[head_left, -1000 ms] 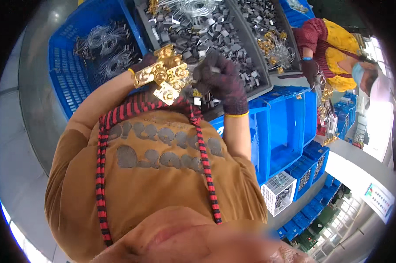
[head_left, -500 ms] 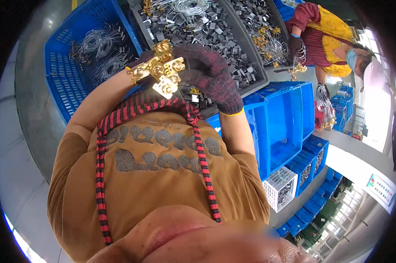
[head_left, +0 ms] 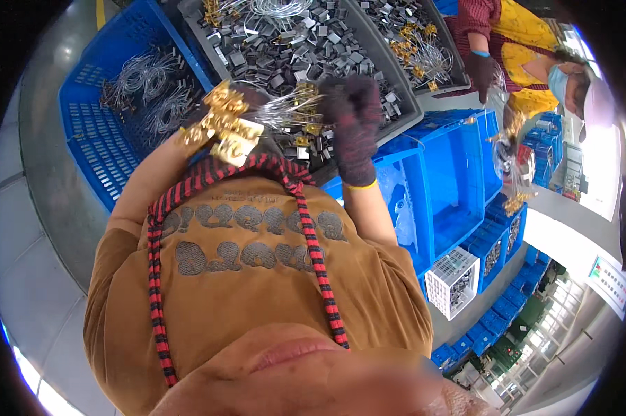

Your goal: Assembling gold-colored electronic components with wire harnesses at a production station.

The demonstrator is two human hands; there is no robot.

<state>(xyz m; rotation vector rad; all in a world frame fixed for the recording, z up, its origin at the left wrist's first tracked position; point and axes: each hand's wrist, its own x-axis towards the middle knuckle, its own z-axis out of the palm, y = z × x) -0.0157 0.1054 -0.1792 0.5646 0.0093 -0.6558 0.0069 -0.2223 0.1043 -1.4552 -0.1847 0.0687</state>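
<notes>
My left hand [head_left: 256, 98], in a dark glove, is closed round a bundle of silver wires [head_left: 281, 113]. A cluster of shiny gold-coloured metal fittings [head_left: 224, 123] sticks out of it toward my chest and hides most of its fingers. From there the wires fan out to the right, to my right hand [head_left: 355, 118], gloved in dark purple and black. Its fingers are bent and closed at the wires' far side; their tips are dark and hard to make out. Both hands hover over the near part of a dark grey tray [head_left: 401, 130] heaped with small grey rectangular pieces [head_left: 295, 52].
To the left stands a blue basket [head_left: 84, 132] with coiled wires [head_left: 150, 76]. Blue bins [head_left: 453, 182] and a white basket [head_left: 453, 281] are on the right. At the far right a masked co-worker [head_left: 527, 69] handles similar wire bundles [head_left: 510, 149] beside a second grey tray.
My right hand has drawn apart from the left, to the right, and the wires now show stretched between them. The gold fittings have moved slightly left and down. The co-worker's bundle has shifted.
</notes>
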